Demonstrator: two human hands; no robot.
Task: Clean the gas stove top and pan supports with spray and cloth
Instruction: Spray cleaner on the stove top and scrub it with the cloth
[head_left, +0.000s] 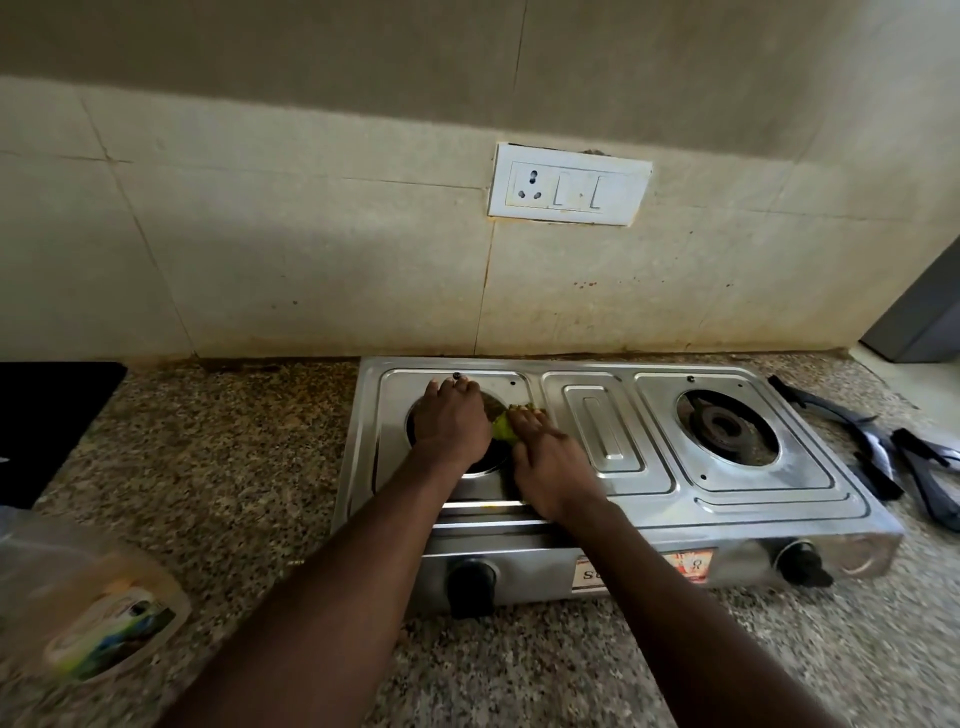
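Hands meet over the left half of the stove (769, 512), a little below the middle of the frame. The left hand (452, 421) lies flat across the left burner well (485, 462), its fingers straight and pointing at the back wall, holding nothing. The right hand (540, 457) lies just right of it, fingers stretched toward the upper left and pressing a green cloth (505, 427) onto the steel. Only a small part of the cloth shows between the two hands, at the right rim of the well. Whether the thumb curls under the cloth I cannot tell.

The stove's long axis runs left to right across the frame, dipping a little toward the right, with its knobs facing the bottom edge. The unwiped stretch, with the right burner (727, 427), lies right of the cloth, along that axis. The right hand is the nearer one for that sweep, I judge.

Black pan supports (883, 457) lie off the stove on the speckled tabletop (234, 467) at the right edge, well apart from both hands.
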